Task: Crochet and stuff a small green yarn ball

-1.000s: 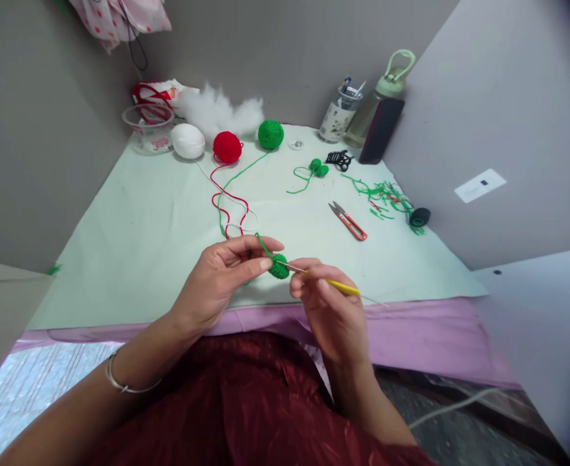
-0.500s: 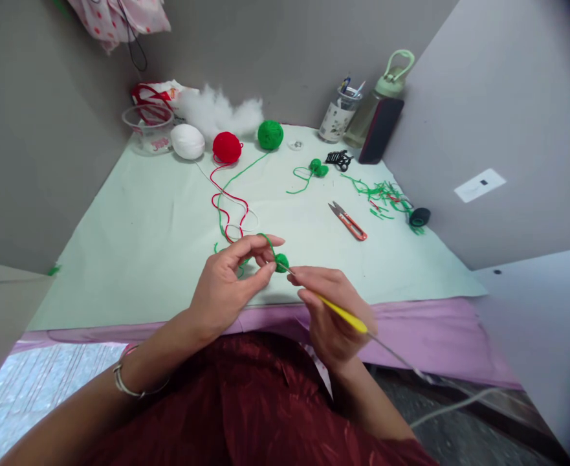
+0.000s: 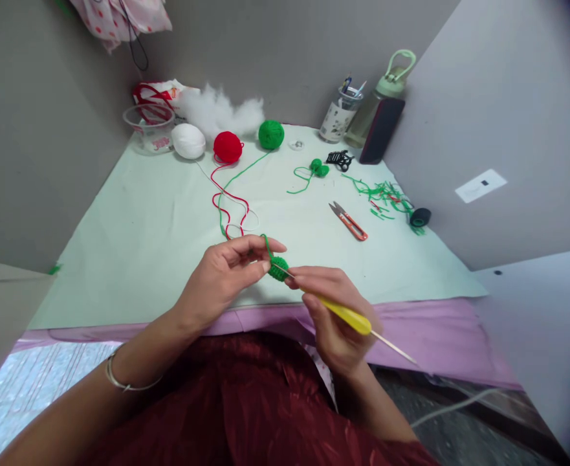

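My left hand point(image 3: 229, 275) pinches a small green crochet piece point(image 3: 279, 268) between thumb and fingers, with green yarn looped over the forefinger. My right hand point(image 3: 330, 310) grips a yellow-handled crochet hook point(image 3: 345, 316) whose metal tip enters the piece. The green strand runs back across the table to a green yarn ball point(image 3: 270, 134). Both hands hover over the near edge of the pale green table mat point(image 3: 134, 239).
At the back lie a red yarn ball point(image 3: 227, 147), a white ball point(image 3: 188, 140), white stuffing point(image 3: 219, 110) and a plastic cup point(image 3: 149, 127). Red snips point(image 3: 348, 221), green yarn scraps point(image 3: 380, 192), a small green crochet piece point(image 3: 318, 168), a pen jar point(image 3: 338, 116) and a bottle point(image 3: 379, 107) sit right.
My right hand swung the hook's handle end down and to the right, then drew the tip back into the piece. The left hand turned the green piece slightly while holding it.
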The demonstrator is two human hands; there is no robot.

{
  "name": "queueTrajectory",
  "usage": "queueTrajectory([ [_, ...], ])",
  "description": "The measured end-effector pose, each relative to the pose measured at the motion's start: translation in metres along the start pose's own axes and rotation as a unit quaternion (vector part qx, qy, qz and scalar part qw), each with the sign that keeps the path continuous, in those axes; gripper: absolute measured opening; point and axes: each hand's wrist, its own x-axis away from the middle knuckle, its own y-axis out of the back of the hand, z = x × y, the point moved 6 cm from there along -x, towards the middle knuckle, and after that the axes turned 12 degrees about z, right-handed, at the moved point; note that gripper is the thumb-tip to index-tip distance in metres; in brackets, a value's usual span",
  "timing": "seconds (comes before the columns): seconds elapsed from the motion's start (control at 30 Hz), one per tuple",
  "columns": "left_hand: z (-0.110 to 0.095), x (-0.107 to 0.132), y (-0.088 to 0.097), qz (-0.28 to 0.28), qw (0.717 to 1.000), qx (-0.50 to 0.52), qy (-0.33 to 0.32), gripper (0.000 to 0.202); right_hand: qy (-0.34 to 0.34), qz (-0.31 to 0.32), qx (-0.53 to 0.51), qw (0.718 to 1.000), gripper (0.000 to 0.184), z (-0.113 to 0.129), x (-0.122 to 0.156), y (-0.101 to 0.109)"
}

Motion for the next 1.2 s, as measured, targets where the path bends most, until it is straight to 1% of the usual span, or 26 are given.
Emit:
queueTrajectory([
  [0.1, 0.004, 0.0, 0.001, 0.011, 0.997, 0.074, 0.014, 0.019, -0.055, -0.026, -0.149, 0.987, 0.025, -0.015, -0.002, -0.001],
  [0.2, 0.007, 0.0, 0.0, 0.012, 0.994, 0.103, 0.025, 0.017, -0.081, -0.015, -0.274, 0.958, 0.019, -0.03, -0.006, -0.004],
  [0.3, 0.006, 0.0, -0.001, 0.019, 0.995, 0.092, 0.026, 0.022, -0.106, -0.013, -0.347, 0.932, 0.015, -0.042, -0.009, -0.006],
  [0.37, 0.003, 0.0, -0.002, 0.021, 0.997, 0.069, 0.019, 0.025, -0.124, -0.03, -0.36, 0.924, 0.013, -0.048, -0.009, -0.005],
  [0.5, -0.004, 0.0, -0.002, 0.0, 1.0, 0.008, -0.002, 0.026, -0.143, -0.068, -0.326, 0.932, 0.014, -0.049, -0.006, -0.003],
  [0.6, -0.007, 0.0, -0.001, -0.018, 0.999, -0.035, -0.007, 0.022, -0.148, -0.066, -0.28, 0.946, 0.016, -0.043, -0.005, -0.002],
  [0.67, -0.008, 0.001, 0.0, -0.027, 0.998, -0.058, -0.014, 0.019, -0.129, -0.054, -0.24, 0.961, 0.015, -0.036, -0.005, -0.001],
  [0.77, -0.011, 0.003, 0.001, -0.035, 0.993, -0.107, -0.027, 0.016, -0.083, -0.042, -0.152, 0.984, 0.021, -0.021, -0.006, 0.004],
  [0.87, -0.014, 0.005, -0.001, -0.04, 0.987, -0.15, -0.051, 0.016, -0.052, -0.034, -0.051, 0.997, 0.025, -0.008, -0.006, 0.008],
  [0.9, -0.015, 0.005, -0.002, -0.038, 0.986, -0.155, -0.057, 0.016, -0.04, -0.034, -0.029, 0.998, 0.026, -0.004, -0.006, 0.009],
  [0.97, -0.016, 0.006, -0.005, -0.029, 0.986, -0.152, -0.061, 0.018, -0.021, -0.037, -0.016, 0.999, 0.027, 0.0, -0.007, 0.01],
  [1.1, -0.014, 0.007, -0.007, -0.021, 0.99, -0.13, -0.046, 0.019, -0.03, -0.045, -0.051, 0.997, 0.026, -0.003, -0.009, 0.011],
  [1.2, -0.013, 0.006, -0.008, -0.011, 0.995, -0.089, -0.036, 0.016, -0.016, -0.027, -0.034, 0.999, 0.024, -0.002, -0.009, 0.011],
])
